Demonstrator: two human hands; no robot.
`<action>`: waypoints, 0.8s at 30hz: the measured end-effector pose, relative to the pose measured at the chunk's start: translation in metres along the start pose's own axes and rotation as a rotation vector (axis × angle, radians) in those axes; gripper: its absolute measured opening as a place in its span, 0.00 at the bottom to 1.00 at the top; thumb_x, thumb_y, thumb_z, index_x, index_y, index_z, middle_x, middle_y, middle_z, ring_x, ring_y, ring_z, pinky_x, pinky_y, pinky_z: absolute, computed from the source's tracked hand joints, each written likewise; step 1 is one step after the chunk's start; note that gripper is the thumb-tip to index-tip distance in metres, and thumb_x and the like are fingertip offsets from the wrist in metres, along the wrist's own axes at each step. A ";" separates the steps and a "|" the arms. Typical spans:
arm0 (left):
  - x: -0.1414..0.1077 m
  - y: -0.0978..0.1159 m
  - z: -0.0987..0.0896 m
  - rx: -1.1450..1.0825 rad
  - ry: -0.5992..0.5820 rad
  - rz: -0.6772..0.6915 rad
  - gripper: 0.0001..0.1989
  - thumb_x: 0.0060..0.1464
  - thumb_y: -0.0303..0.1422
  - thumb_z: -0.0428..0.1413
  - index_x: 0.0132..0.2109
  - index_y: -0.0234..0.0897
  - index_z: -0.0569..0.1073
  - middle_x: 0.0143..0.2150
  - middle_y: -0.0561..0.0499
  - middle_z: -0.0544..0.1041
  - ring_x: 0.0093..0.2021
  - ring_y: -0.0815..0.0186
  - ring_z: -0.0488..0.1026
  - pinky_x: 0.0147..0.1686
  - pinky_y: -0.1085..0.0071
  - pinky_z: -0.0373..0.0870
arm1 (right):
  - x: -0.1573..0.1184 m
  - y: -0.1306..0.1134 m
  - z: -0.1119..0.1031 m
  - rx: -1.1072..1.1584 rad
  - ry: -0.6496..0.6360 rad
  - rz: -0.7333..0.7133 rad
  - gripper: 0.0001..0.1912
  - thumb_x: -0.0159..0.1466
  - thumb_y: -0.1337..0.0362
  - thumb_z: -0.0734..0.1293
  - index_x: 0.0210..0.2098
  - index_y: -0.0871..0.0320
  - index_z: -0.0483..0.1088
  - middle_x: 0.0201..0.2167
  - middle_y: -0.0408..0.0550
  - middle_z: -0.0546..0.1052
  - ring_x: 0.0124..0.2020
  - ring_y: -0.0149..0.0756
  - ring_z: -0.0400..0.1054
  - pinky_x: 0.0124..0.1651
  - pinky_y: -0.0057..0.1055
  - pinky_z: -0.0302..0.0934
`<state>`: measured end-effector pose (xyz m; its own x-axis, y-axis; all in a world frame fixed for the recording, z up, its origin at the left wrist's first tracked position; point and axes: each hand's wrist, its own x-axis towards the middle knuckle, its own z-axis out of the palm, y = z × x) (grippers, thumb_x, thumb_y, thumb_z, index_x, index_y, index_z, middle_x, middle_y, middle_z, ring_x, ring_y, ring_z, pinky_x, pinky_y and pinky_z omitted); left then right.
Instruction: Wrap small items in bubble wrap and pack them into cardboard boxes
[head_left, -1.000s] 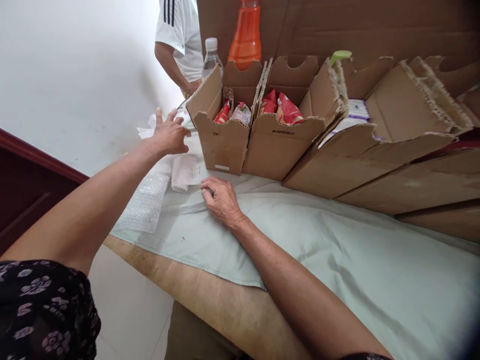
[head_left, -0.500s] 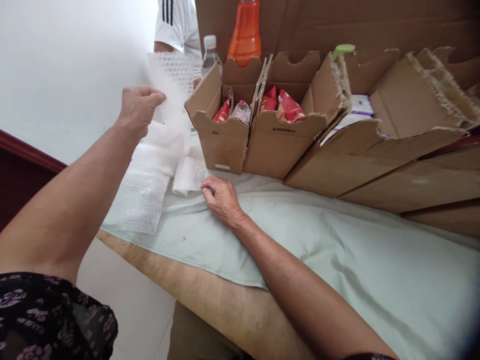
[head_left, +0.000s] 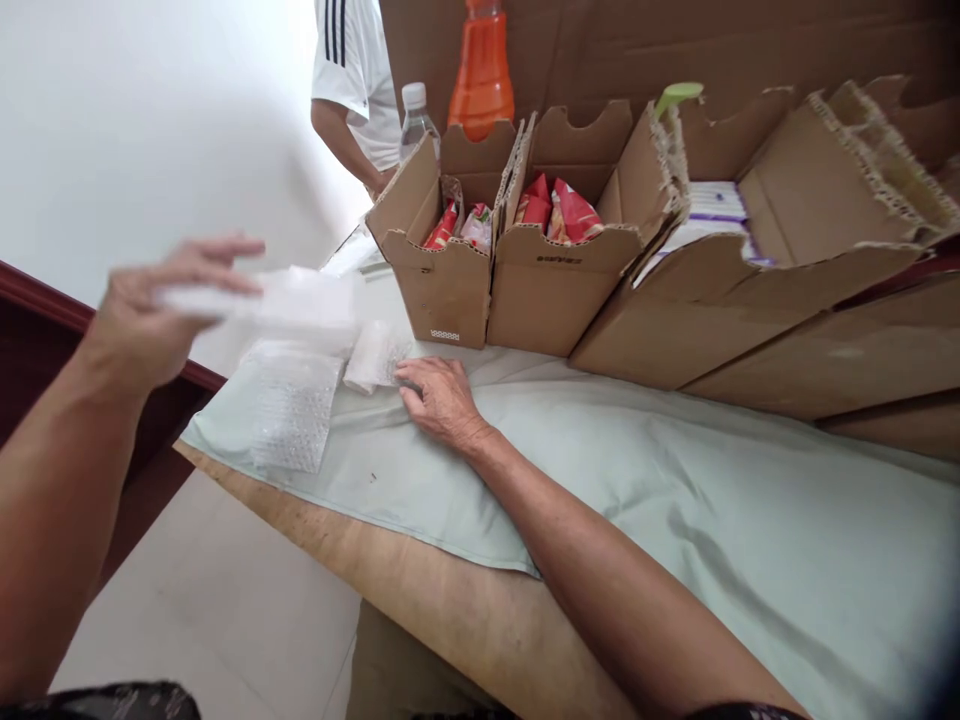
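Note:
My left hand (head_left: pixel 165 310), blurred by motion, pinches a sheet of bubble wrap (head_left: pixel 307 300) at its left end, with the thumb below and fingers above. Another piece of bubble wrap (head_left: pixel 296 415) lies under it on the pale green cloth. A small bundle rolled in bubble wrap (head_left: pixel 371 355) rests to the right; what is inside cannot be made out. Beside that bundle, my right hand (head_left: pixel 439 400) lies on the cloth, fingers loosely bent, thumb apart, fingertips at the bundle's right end.
Cut cardboard boxes (head_left: pixel 450 290) stand in a row behind, holding red packets (head_left: pixel 574 210) and white-purple packs (head_left: pixel 716 205). An orange bottle (head_left: pixel 481 75) and a clear bottle (head_left: pixel 417 120) stand behind them. Another person's arm (head_left: pixel 345 140) is at the back left. The wooden table edge (head_left: pixel 420 590) runs in front.
My left hand has moved left and down, drawing the bubble wrap sheet from hanging upright to lying nearly level. My right hand stays by the bundle, its fingers slightly looser.

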<state>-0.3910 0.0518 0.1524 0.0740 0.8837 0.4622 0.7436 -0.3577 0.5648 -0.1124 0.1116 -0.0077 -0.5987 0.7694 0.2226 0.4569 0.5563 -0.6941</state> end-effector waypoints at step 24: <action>-0.040 -0.060 0.092 0.763 -0.359 -0.106 0.40 0.61 0.56 0.55 0.73 0.43 0.62 0.81 0.40 0.46 0.80 0.36 0.39 0.72 0.32 0.32 | -0.004 -0.006 -0.003 -0.089 -0.161 -0.150 0.30 0.70 0.59 0.66 0.70 0.56 0.64 0.74 0.57 0.63 0.73 0.47 0.57 0.74 0.49 0.45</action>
<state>-0.3774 0.0654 0.0377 0.0889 0.9894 0.1151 0.9934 -0.0797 -0.0823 -0.1106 0.1068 -0.0023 -0.7585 0.6198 0.2013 0.4069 0.6917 -0.5966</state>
